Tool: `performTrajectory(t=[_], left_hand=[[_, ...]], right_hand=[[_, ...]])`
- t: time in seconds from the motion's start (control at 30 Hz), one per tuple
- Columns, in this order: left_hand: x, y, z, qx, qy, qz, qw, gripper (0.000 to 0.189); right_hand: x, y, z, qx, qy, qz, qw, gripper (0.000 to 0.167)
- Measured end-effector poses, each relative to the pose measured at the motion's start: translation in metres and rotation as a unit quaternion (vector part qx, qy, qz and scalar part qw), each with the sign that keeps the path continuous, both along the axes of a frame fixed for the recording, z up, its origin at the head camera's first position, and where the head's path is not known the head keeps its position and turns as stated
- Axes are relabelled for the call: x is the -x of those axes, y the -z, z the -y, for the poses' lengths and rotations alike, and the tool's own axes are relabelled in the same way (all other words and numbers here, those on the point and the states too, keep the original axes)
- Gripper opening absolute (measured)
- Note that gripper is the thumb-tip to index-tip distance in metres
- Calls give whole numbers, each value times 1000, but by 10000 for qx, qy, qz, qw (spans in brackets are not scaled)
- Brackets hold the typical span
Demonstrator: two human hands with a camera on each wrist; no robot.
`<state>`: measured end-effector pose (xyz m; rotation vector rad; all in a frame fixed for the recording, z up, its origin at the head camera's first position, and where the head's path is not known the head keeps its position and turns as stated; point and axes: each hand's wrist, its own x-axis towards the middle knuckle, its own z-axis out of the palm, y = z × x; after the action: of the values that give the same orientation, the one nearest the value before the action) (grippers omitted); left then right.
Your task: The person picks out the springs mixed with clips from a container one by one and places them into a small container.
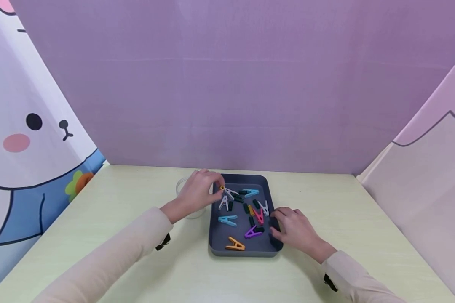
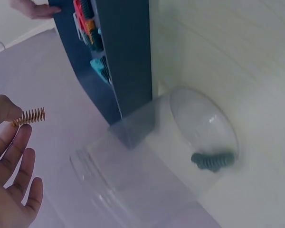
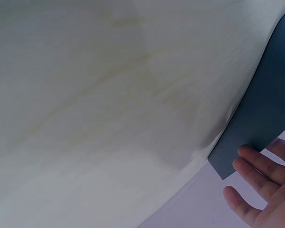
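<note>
An orange coil spring (image 2: 34, 116) is pinched between the thumb and fingertips of the left hand (image 1: 198, 192), above the upper left of a dark grey tray (image 1: 246, 253). In the left wrist view its other fingers spread loosely. At the tray's right side, the right hand (image 1: 297, 230) touches the rim and wall with relaxed fingers. Inside the tray lie small spring clips: a light blue clip (image 1: 227, 220), a purple clip (image 1: 253, 232), an orange clip (image 1: 236, 244), a pink clip (image 1: 258, 215) and several more, among dark green springs (image 1: 237, 198).
Left of the tray stands a clear plastic jar (image 2: 133, 161), partly behind the left hand in the head view. A dark green spring (image 2: 213, 161) lies at its bottom. The pale table (image 1: 337, 210) meets a purple backdrop (image 1: 250, 105) behind.
</note>
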<state>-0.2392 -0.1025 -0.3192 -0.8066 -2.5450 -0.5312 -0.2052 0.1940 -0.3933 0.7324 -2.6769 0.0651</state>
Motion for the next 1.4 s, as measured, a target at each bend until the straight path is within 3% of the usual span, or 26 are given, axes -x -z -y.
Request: performTrajectory(t=[0.23, 0.5, 0.77, 1.1, 1.4], left_hand=[[2, -10, 19, -363, -136, -136, 9992, 12], [7, -10, 42, -525, -356, -340, 9974, 10], [10, 1, 56, -378, -652, -155, 9970, 9], [12, 14, 65, 6, -993, 341, 9945, 9], [13, 16, 66, 89, -1112, 487, 9926, 8]], right_hand=[[0, 0, 0, -7, -17, -59, 10000, 38], [0, 1, 0, -26, -37, -62, 10000, 38], [-1, 0, -1, -12, -12, 4, 10000, 39], [-1, 0, -1, 12, -13, -6, 10000, 39], [-1, 0, -1, -23, -35, -14, 10000, 39]])
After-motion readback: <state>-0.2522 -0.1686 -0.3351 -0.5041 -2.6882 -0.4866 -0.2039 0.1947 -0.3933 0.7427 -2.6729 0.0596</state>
